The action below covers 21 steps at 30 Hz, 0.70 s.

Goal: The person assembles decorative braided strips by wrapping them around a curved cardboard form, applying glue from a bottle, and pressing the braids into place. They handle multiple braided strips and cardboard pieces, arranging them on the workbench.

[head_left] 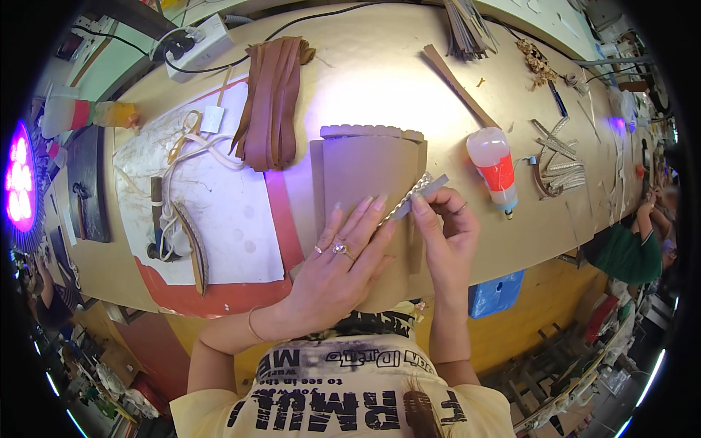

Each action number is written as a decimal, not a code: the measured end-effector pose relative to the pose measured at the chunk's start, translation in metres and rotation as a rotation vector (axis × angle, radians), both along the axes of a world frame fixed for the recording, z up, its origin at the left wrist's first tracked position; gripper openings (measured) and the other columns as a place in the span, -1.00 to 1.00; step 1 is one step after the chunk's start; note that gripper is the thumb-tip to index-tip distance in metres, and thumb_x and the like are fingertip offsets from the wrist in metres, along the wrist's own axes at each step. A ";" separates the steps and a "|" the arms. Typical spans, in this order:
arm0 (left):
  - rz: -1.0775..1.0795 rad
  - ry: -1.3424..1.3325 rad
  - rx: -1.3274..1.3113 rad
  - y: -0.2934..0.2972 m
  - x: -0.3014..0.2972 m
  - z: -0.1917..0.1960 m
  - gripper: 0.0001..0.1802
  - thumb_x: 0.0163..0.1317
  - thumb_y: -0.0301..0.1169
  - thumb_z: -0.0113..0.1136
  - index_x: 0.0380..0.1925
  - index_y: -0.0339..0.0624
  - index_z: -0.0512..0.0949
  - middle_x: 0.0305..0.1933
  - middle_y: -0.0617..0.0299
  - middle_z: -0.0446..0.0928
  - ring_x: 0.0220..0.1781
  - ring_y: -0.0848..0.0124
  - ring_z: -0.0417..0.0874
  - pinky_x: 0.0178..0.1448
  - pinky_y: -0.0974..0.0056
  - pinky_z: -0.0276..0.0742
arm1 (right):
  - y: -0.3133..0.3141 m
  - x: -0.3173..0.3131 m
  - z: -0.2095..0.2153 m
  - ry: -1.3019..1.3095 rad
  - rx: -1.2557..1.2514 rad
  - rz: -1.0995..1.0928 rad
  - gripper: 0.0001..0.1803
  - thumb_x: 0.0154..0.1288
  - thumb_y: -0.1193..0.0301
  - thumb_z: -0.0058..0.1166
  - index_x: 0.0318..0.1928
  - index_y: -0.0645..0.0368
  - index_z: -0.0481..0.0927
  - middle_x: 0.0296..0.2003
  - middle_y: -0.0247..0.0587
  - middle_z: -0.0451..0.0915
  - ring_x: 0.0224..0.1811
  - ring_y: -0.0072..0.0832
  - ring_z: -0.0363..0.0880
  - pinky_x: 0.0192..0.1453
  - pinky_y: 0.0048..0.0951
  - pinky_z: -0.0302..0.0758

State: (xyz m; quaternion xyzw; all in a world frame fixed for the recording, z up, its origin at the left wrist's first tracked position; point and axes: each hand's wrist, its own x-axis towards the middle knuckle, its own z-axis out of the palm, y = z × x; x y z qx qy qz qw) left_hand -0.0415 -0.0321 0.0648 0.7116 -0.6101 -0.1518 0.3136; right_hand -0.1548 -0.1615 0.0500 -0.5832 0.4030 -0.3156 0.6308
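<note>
Braided strip [410, 196], silver-grey, is pinched at its far end by the right hand [447, 232] and laid slanting over a tan card sheet [365, 171] at the near edge of the worktop [365, 66]. Risk noted: the strip could skew or lift off if the pinch slackens. Left hand [343, 266] is spread flat, fingers extended, pressing sheet and strip down, grasping nothing. A glue bottle [493, 166] lies to the right.
</note>
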 end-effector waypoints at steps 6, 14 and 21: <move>-0.003 -0.037 -0.007 -0.003 0.003 -0.001 -0.46 0.18 -0.48 0.27 0.19 -0.31 0.44 0.39 -0.11 0.30 0.39 0.02 0.39 0.45 -0.10 0.19 | -0.004 0.005 -0.005 -0.021 -0.028 0.005 -0.89 0.27 0.49 0.25 -0.32 0.27 0.61 -0.40 -0.43 0.59 -0.34 -0.72 0.40 -0.17 -0.66 0.36; -0.017 -0.146 0.026 -0.003 0.004 0.001 -0.50 0.22 -0.36 0.25 0.14 -0.33 0.48 0.38 -0.06 0.32 0.42 0.14 0.35 0.49 -0.01 0.16 | -0.001 0.006 -0.008 -0.029 -0.013 -0.003 -0.89 0.26 0.51 0.25 -0.33 0.28 0.58 -0.41 -0.42 0.57 -0.33 -0.71 0.40 -0.16 -0.65 0.36; -0.022 -0.166 0.044 -0.006 0.005 0.007 -0.50 0.25 -0.32 0.22 0.15 -0.34 0.47 0.38 -0.08 0.30 0.43 0.14 0.33 0.49 -0.05 0.15 | 0.005 0.011 -0.012 -0.074 -0.086 -0.022 -0.89 0.25 0.54 0.24 -0.30 0.28 0.57 -0.39 -0.41 0.56 -0.31 -0.70 0.40 -0.15 -0.64 0.36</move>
